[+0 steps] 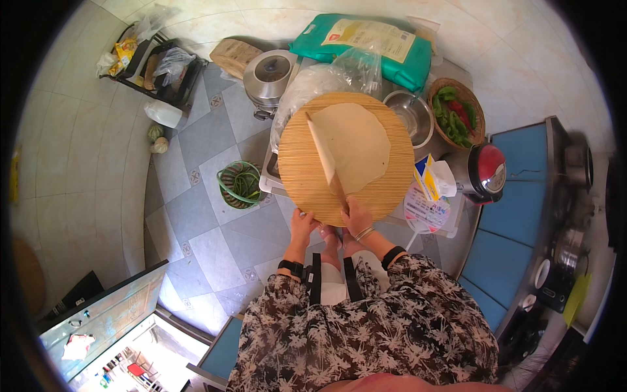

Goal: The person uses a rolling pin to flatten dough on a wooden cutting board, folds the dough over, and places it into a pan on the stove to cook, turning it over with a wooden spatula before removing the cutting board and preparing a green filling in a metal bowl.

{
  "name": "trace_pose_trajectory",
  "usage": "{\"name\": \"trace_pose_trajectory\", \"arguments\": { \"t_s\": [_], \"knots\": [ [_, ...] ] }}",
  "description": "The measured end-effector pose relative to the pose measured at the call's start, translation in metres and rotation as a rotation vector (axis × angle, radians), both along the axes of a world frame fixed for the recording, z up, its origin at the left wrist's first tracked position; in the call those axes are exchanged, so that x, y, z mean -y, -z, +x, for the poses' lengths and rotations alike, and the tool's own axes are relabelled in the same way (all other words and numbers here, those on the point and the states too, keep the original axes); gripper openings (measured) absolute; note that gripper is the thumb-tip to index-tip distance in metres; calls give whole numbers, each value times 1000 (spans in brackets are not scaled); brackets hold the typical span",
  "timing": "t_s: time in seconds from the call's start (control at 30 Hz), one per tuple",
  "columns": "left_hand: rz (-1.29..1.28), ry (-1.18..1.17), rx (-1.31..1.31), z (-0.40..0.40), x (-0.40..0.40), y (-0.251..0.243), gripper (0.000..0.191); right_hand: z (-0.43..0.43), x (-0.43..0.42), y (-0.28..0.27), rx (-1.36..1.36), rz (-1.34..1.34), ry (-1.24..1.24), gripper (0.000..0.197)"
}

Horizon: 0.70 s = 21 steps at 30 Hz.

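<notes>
A round mat of thin wooden or bamboo slats (397,181) lies before me with a thin sheet of rolled-out dough (365,142) on it. The left part of the dough is wrapped around a slim wooden rolling pin (338,191), which lies slanted across the mat. My right hand (357,217) grips the near end of the pin at the mat's front edge. At the front left edge of the mat, my left hand (302,225) touches the rim with its fingers; whether it grips the rim cannot be told.
Behind the mat are clear plastic (313,81), a green sack (362,49) and a steel bowl (409,117). Right of it stand a basket of peppers (456,117), a tissue pack (433,179) and a red-lidded appliance (485,174). A steel pot (268,78) and a green basket (240,184) are left.
</notes>
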<state>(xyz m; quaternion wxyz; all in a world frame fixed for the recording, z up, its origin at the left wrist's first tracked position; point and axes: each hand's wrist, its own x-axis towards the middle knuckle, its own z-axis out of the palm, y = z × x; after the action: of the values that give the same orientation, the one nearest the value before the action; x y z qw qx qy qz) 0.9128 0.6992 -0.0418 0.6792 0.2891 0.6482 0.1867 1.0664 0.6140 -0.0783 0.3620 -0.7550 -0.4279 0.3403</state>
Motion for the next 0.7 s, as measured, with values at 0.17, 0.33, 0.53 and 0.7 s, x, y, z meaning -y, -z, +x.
{"name": "trace_pose_trajectory", "arguments": {
  "t_s": [0.17, 0.33, 0.53, 0.7],
  "knots": [
    [1, 31, -26, 3, -4, -2, 26, -20, -6, -5, 50, 142, 90, 32],
    [-29, 7, -33, 3, -3, -3, 30, -17, -19, -6, -88, -222, -55, 28],
    [-83, 87, -119, -5, -15, -3, 37, 3, -12, -15, -233, -141, -31, 29],
    [-81, 156, -112, -16, -31, 1, 44, 29, -4, 10, 65, -296, 33, 27]
  ]
}}
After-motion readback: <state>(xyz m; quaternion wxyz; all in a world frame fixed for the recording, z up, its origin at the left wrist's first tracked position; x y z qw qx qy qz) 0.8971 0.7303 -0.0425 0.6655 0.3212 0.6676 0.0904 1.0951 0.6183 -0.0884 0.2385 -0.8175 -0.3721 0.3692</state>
